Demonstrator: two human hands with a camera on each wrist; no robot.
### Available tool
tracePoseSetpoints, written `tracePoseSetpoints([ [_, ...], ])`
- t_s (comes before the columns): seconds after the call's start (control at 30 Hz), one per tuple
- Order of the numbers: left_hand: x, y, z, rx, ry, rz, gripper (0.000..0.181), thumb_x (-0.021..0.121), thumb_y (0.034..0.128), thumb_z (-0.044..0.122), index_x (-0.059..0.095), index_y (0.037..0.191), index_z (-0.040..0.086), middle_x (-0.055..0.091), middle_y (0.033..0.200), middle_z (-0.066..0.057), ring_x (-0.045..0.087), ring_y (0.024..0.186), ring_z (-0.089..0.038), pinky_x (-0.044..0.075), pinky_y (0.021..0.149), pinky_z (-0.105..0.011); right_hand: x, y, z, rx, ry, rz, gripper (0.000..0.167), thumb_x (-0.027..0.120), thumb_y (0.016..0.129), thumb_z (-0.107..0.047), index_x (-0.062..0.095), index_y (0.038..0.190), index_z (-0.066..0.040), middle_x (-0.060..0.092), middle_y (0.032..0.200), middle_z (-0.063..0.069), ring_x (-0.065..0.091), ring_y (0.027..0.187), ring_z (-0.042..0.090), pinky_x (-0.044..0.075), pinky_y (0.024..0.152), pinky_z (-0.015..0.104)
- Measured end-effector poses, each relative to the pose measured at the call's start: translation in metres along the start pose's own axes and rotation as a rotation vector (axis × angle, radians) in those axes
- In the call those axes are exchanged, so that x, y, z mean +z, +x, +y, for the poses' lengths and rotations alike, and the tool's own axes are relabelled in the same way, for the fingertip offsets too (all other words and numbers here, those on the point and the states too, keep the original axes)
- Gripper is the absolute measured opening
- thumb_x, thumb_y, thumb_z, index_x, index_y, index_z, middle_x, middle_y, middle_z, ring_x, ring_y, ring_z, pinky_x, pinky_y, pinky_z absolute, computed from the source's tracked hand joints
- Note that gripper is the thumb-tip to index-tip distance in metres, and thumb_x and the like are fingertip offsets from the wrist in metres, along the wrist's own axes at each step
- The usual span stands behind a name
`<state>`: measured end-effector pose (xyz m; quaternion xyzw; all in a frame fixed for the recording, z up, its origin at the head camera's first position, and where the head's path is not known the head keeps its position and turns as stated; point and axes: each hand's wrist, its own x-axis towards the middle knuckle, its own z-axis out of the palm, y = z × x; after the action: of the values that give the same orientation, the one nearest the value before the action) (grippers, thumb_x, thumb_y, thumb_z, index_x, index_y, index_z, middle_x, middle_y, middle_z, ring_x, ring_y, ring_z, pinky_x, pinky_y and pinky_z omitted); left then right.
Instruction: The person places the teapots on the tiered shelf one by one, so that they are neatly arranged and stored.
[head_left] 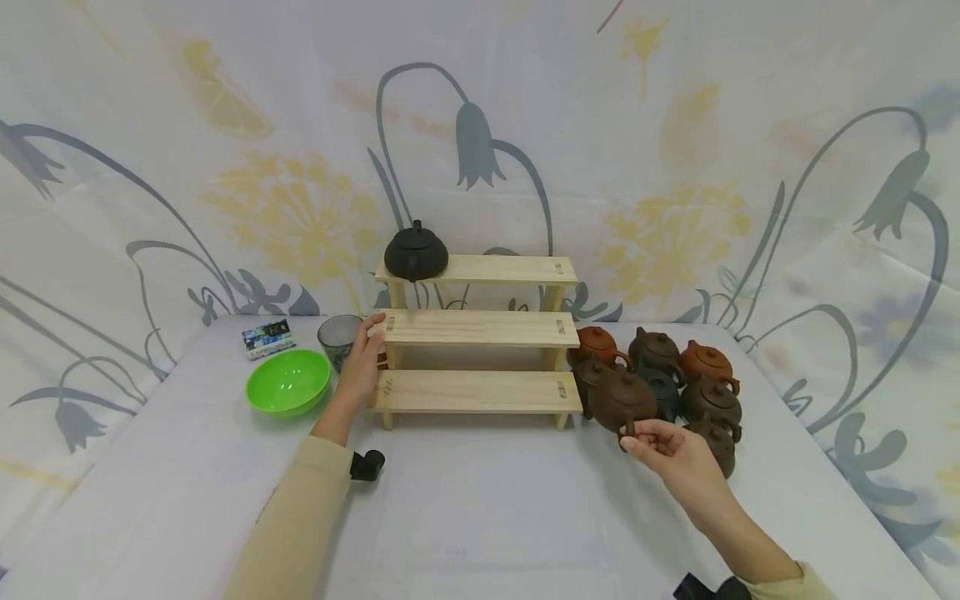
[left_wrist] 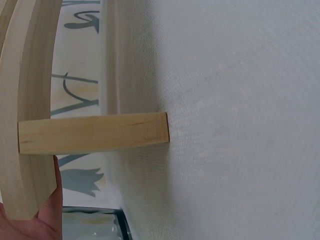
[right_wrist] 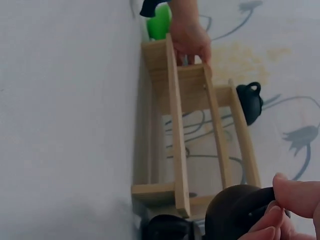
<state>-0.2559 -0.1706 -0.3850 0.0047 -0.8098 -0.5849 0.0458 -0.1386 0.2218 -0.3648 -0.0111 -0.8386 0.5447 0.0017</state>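
My right hand (head_left: 686, 467) pinches the handle of a brown clay teapot (head_left: 621, 395) between thumb and fingers. The teapot is beside the right end of a three-tier wooden stand (head_left: 480, 392), in front of other teapots. In the right wrist view its dark body (right_wrist: 232, 210) shows below the stand's end. My left hand (head_left: 358, 367) holds the left end of the stand's middle tier, fingers around its edge; the left wrist view shows part of that hand (left_wrist: 47, 215) behind the wood. A black teapot (head_left: 416, 252) sits at the left of the top tier.
Several brown, reddish and dark teapots (head_left: 708, 400) cluster right of the stand. To the left are a green bowl (head_left: 288, 382), a grey glass cup (head_left: 337, 335) partly behind my left hand, and a small patterned box (head_left: 267, 339). A flower-printed cloth (head_left: 480, 50) hangs behind the white table (head_left: 480, 508).
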Motion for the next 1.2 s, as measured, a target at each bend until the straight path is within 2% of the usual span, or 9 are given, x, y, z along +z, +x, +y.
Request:
tracePoseSetpoints([
  [0.17,-0.001,0.000,0.000,0.005,0.005,0.007,0.046,0.022,0.1025,0.040,0.023,0.146,0.024,0.024,0.149,-0.017,0.032,0.129,-0.039,0.026,0.103,-0.054,0.005,0.006,-0.014,-0.047,0.021,-0.027,0.034,0.066,0.088,-0.016,0.057,0.108,0.010,0.057,0.086,0.005,0.053,0.077,0.008,0.049,0.069,0.022],
  [0.33,-0.001,0.001,-0.001,0.014,-0.034,-0.008,0.045,0.023,0.1030,0.038,0.022,0.146,0.022,0.025,0.147,-0.019,0.036,0.127,-0.039,0.029,0.102,-0.051,0.012,0.015,-0.027,-0.088,0.050,-0.047,0.034,0.066,0.088,-0.015,0.057,0.108,0.011,0.056,0.085,0.004,0.052,0.075,0.008,0.047,0.066,0.020],
  [0.77,-0.002,0.002,-0.002,0.017,-0.035,-0.004,0.045,0.022,0.1026,0.040,0.023,0.145,0.024,0.028,0.146,-0.018,0.038,0.125,-0.039,0.031,0.102,-0.051,0.035,0.042,-0.059,-0.140,0.123,-0.088,0.028,0.062,0.090,-0.010,0.056,0.107,0.012,0.053,0.083,0.001,0.048,0.075,0.008,0.044,0.065,0.018],
  [0.93,-0.002,0.003,-0.003,0.017,-0.024,-0.008,0.046,0.022,0.1022,0.041,0.023,0.145,0.024,0.028,0.146,-0.018,0.038,0.125,-0.039,0.031,0.102,-0.051,0.044,0.054,-0.074,-0.148,0.147,-0.098,0.029,0.061,0.091,-0.010,0.056,0.109,0.012,0.053,0.082,-0.001,0.049,0.076,0.007,0.046,0.069,0.020],
  [1.2,0.000,0.000,-0.001,0.033,-0.013,-0.001,0.045,0.022,0.1027,0.040,0.024,0.144,0.022,0.030,0.144,-0.020,0.038,0.124,-0.040,0.030,0.101,-0.052,0.060,0.077,-0.101,-0.130,0.225,-0.101,0.032,0.060,0.092,-0.010,0.053,0.116,0.011,0.052,0.086,-0.002,0.048,0.077,0.007,0.043,0.066,0.016],
])
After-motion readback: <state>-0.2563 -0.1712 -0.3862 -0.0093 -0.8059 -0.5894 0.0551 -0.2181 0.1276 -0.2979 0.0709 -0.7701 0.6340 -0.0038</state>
